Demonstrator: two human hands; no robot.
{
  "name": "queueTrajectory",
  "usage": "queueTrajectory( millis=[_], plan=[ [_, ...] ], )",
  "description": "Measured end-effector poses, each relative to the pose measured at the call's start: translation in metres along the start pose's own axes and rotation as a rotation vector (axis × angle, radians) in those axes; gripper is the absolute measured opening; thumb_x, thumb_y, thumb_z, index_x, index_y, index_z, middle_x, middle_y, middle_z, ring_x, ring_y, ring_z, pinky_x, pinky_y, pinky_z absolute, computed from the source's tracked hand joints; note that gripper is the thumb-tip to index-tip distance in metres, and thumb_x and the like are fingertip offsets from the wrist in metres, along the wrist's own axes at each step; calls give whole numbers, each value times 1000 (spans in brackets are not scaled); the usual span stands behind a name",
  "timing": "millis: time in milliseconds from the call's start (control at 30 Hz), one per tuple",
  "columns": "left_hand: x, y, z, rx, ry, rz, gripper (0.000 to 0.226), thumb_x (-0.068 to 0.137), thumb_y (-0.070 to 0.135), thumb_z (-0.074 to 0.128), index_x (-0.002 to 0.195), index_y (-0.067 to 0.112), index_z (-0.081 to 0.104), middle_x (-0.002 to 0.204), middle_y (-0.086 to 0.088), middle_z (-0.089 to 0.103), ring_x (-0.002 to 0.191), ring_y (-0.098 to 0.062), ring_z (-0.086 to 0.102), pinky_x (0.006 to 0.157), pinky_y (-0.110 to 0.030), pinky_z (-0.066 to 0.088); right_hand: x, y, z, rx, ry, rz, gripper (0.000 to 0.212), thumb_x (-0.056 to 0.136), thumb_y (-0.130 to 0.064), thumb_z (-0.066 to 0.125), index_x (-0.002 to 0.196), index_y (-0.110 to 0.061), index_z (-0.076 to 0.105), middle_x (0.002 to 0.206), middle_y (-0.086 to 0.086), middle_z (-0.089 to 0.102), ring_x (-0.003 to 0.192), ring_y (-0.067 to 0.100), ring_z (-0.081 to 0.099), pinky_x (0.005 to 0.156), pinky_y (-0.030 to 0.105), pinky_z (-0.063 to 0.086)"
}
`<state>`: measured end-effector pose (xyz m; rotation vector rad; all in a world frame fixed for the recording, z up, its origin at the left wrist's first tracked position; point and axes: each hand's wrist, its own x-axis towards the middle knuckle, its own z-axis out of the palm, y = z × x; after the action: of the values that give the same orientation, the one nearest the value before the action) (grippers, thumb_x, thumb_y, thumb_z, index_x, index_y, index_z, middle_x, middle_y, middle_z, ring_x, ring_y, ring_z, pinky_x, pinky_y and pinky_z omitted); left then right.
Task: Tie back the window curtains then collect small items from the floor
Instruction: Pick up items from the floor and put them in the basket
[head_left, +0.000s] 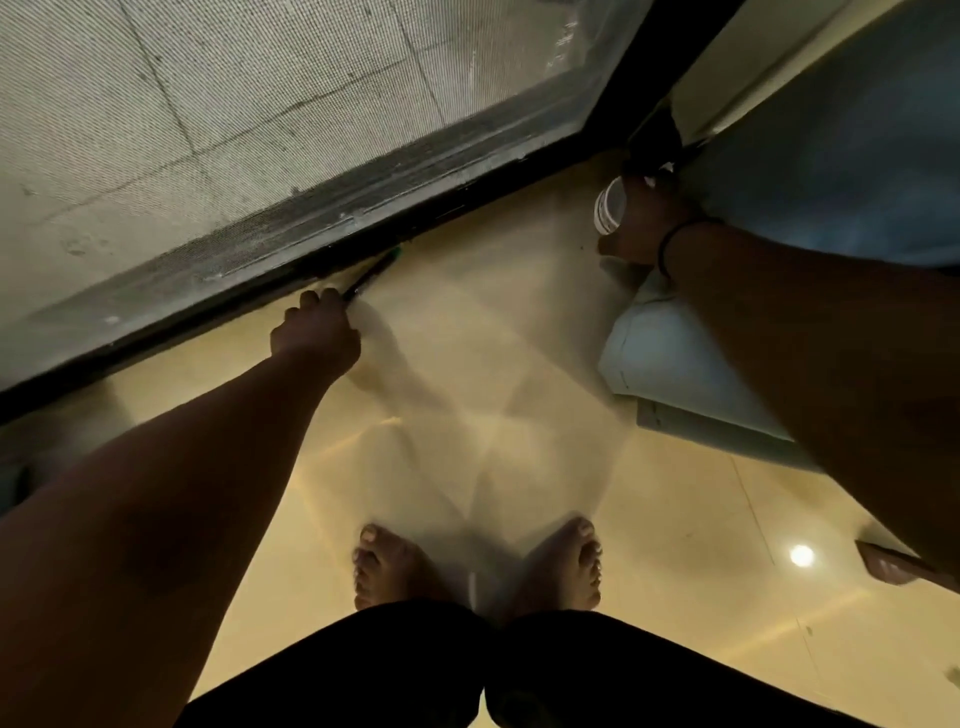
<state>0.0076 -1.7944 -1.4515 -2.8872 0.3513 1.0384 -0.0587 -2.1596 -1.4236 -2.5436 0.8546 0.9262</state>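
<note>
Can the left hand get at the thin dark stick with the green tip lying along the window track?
Probably yes. The left hand already has its fingers curled at the near end of the dark stick, which lies on the bare floor against the window frame; nothing sits between them.

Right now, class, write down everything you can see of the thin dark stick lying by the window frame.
The thin dark stick is slim and straight, black along its length with a small green tip at its far end. It lies low on the glossy cream floor, running alongside the black window frame. Its near end disappears into the left hand, whose curled fingers grip it. It could be a pen or pencil; its material cannot be told.
</note>
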Motion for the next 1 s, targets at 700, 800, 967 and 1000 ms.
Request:
queueTrajectory(
  millis=[700, 800, 967, 1000],
  plan=[
    [-95, -7, -26, -254, -16, 24, 14, 93, 17, 47, 103, 7, 43, 94, -19, 61, 75, -33, 54, 62, -36, 43, -170, -37, 63, 10, -37, -161, 67, 78, -22, 66, 137, -28, 35, 127, 18, 36, 106, 42, 54, 90, 43, 49],
    [-169, -8, -51, -446, 5, -1, 16, 92, 15, 51, 104, 4, 51, 93, -20, 63, 79, -35, 56, 64, -31, 36, -244, -39, 50, 27, -143, -216, 68, 77, -23, 65, 138, -28, 35, 127, 17, 37, 107, 39, 55, 91, 41, 49],
    [-310, -10, -105, -758, 34, -192, 18, 89, 13, 59, 105, 5, 60, 95, -10, 64, 84, -23, 57, 68, -21, 31, -364, -37, -3, -43, -273, -294, 69, 78, -27, 67, 138, -29, 33, 126, 14, 37, 107, 36, 55, 91, 38, 46],
    [-335, -8, -117, -782, 54, -198, 17, 89, 13, 61, 104, 4, 61, 97, -8, 63, 83, -19, 54, 66, -18, 30, -382, -37, -15, -43, -285, -309, 70, 78, -26, 68, 138, -30, 34, 127, 14, 37, 108, 36, 54, 93, 37, 45]
  ],
)
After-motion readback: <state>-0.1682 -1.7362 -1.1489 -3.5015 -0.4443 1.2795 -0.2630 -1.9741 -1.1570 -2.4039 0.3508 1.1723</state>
